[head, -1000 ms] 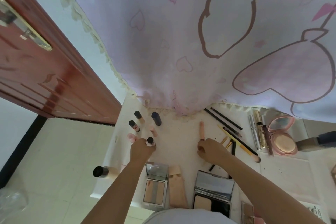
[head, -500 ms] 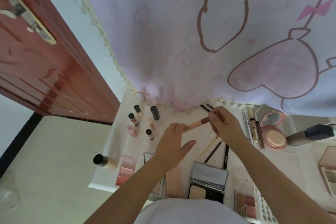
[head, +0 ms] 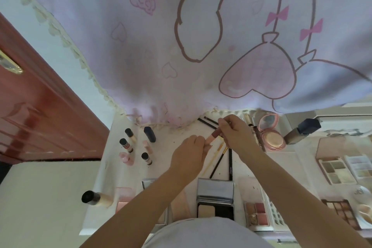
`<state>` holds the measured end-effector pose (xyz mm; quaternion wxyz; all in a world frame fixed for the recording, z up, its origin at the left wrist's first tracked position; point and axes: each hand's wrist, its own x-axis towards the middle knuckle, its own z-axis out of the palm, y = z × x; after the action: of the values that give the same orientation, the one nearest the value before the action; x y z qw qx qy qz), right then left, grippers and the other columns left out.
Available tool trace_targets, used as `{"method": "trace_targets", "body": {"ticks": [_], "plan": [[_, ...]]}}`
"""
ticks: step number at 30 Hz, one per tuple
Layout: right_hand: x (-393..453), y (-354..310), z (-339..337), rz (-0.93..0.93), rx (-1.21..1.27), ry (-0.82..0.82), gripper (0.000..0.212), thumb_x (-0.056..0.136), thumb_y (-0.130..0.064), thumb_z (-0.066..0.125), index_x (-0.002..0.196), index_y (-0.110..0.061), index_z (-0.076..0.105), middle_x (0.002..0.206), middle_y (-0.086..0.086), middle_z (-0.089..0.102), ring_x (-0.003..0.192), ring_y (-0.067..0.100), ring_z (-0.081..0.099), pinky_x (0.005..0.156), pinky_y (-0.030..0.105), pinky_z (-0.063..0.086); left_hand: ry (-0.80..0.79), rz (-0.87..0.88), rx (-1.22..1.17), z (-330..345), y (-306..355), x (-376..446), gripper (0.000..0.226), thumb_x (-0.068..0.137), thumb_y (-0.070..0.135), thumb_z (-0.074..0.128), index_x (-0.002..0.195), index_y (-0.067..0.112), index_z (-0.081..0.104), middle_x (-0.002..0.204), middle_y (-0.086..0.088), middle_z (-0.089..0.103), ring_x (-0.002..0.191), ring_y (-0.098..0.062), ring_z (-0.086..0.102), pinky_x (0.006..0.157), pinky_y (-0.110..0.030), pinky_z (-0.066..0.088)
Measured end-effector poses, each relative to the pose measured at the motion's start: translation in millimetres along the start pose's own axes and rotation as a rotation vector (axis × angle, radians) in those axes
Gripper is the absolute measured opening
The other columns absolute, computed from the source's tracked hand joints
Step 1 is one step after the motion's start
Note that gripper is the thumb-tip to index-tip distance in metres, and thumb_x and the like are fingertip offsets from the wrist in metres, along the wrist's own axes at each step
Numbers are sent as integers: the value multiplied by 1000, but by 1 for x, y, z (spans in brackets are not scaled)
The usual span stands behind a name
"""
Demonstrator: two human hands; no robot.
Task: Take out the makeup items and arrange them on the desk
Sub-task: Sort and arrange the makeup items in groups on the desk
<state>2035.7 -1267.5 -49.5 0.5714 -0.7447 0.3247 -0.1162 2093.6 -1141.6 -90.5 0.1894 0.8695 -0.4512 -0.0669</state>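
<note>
My left hand (head: 191, 155): my fingers are curled and pinch the pale end of the pink tube (head: 213, 136).
My right hand (head: 235, 135): my fingers are curled around the dark end of the same tube.
The pink tube: it is up in the air between my two hands, over the middle of the worktop (head: 173, 139), tilted (the dark end is higher).
Step I am on: I think I am checking the tube or pulling at its cap before I give it a spot. I cannot tell if the cap is loose.
Other makeup: small bottles (head: 127, 145) stand in a group on the left. Thin pencils and brushes (head: 220, 159) lie under my hands. A round pink compact (head: 270, 133) sits open on the right. An open powder case (head: 215, 197) is near my body.
Next move: I guess I should let go with one hand and lay the tube down on a bare bit of worktop, maybe by the bottles, without knocking them over.
</note>
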Motion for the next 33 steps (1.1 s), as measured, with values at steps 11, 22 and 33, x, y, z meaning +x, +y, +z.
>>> {"method": "trace_targets", "body": {"ticks": [11,22,33], "plan": [[-26,-14,-24,-242,53,-107,31,91,0,39,70,-21,48,55,20,48,37,2,33,43,18,29,-508,-86,-1097,-53,0,-2,39,95,38,31,62,19,40,49,14,35,43,-5,27,39,-10,27],[-29,-22,-40,-137,-314,-331,39,95,-26,39,57,-21,46,30,-11,43,28,2,36,37,7,29,-325,-41,-685,-56,5,-11,20,90,24,51,72,28,45,58,12,42,41,6,40,43,-4,32],[-37,-18,-47,-67,-75,-386,16,91,-15,49,76,-14,55,56,-6,62,43,4,50,46,13,41,-254,-31,-699,-48,12,-20,23,92,22,46,70,27,50,54,14,46,46,4,42,49,-5,36]]}}
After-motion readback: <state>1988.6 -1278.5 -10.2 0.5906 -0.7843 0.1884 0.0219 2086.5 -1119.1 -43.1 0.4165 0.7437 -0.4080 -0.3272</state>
